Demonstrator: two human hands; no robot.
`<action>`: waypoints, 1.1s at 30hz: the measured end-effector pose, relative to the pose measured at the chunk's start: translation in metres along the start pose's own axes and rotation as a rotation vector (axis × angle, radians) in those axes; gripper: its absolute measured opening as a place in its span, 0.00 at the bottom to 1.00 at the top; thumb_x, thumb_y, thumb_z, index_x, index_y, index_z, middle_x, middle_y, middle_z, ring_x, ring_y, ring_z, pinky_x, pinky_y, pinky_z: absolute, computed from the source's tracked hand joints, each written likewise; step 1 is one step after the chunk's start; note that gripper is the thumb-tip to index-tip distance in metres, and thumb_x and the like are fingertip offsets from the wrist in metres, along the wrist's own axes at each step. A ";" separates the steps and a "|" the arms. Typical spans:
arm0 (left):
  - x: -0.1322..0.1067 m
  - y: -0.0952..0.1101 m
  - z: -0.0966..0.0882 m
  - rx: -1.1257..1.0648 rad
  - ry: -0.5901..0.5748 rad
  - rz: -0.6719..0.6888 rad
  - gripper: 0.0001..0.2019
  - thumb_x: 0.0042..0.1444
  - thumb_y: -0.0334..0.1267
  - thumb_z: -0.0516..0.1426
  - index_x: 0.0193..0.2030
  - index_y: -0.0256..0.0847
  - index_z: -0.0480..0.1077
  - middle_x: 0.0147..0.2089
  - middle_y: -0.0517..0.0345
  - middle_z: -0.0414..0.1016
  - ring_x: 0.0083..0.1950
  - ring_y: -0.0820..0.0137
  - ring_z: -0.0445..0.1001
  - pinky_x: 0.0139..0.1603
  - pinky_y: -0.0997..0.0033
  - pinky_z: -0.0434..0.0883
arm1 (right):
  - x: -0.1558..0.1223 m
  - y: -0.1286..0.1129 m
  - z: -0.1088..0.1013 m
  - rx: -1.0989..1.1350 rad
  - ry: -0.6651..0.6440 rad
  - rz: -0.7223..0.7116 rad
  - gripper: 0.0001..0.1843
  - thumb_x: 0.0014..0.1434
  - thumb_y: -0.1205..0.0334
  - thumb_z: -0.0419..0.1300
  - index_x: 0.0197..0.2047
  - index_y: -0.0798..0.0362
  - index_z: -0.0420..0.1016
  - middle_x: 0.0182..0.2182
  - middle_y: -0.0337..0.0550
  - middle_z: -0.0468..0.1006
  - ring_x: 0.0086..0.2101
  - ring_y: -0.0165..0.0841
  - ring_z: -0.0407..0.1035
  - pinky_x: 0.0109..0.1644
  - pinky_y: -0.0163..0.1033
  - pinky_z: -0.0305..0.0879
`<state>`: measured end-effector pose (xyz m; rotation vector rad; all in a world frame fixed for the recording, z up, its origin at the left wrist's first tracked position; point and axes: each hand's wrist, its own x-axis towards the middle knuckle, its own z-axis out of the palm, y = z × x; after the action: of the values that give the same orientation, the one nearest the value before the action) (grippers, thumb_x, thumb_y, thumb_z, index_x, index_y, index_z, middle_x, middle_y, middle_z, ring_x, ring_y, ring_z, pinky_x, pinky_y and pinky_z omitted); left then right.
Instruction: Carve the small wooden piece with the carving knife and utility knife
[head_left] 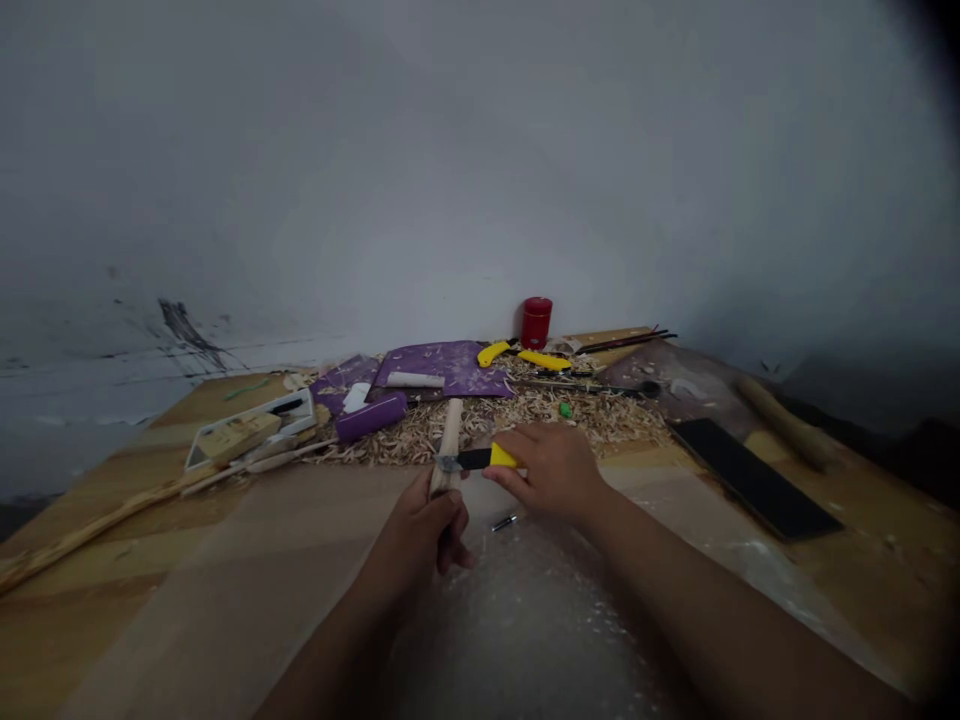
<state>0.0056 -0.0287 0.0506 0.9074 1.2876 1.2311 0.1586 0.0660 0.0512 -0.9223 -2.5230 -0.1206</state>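
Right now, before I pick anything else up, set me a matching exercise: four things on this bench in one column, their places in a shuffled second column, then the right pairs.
Things:
1. Yellow-handled utility knife
2. Wooden stick
3. Red cylinder
4. Black flat slab

Places:
A. Standing upright behind the wood shavings
B. Lying flat to the right of both hands
C. Gripped in the left hand
D. Held in the right hand, blade against the stick

Pairs: 1-D, 2-C, 3-A, 4-B
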 end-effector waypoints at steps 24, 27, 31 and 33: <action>-0.008 0.004 0.005 -0.108 -0.046 -0.125 0.19 0.50 0.38 0.51 0.49 0.37 0.57 0.15 0.73 0.58 0.10 0.84 0.47 0.22 0.69 0.69 | 0.008 0.017 -0.003 -0.085 0.034 0.184 0.22 0.57 0.41 0.47 0.36 0.49 0.71 0.32 0.43 0.76 0.33 0.36 0.68 0.30 0.36 0.51; -0.012 0.003 0.010 -0.101 -0.120 -0.148 0.19 0.50 0.37 0.51 0.50 0.36 0.57 0.14 0.73 0.59 0.09 0.83 0.47 0.20 0.69 0.69 | 0.009 0.036 -0.003 -0.111 0.082 0.319 0.24 0.58 0.42 0.44 0.33 0.51 0.71 0.31 0.47 0.76 0.30 0.37 0.68 0.28 0.36 0.48; -0.018 0.003 0.012 -0.134 -0.159 -0.111 0.17 0.52 0.38 0.50 0.50 0.39 0.58 0.14 0.72 0.60 0.08 0.83 0.50 0.20 0.69 0.68 | 0.009 0.053 -0.004 -0.103 0.133 0.429 0.23 0.61 0.45 0.42 0.34 0.52 0.70 0.28 0.46 0.76 0.27 0.36 0.67 0.26 0.35 0.45; -0.018 0.004 0.009 -0.185 -0.201 -0.073 0.15 0.53 0.40 0.50 0.47 0.40 0.59 0.15 0.70 0.62 0.09 0.82 0.52 0.21 0.69 0.68 | 0.008 0.047 -0.002 -0.062 0.138 0.392 0.22 0.61 0.46 0.42 0.37 0.51 0.69 0.29 0.45 0.75 0.28 0.35 0.67 0.27 0.35 0.47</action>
<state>0.0164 -0.0439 0.0589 0.8211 1.0209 1.1503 0.1834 0.1065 0.0530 -1.3638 -2.1781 -0.1351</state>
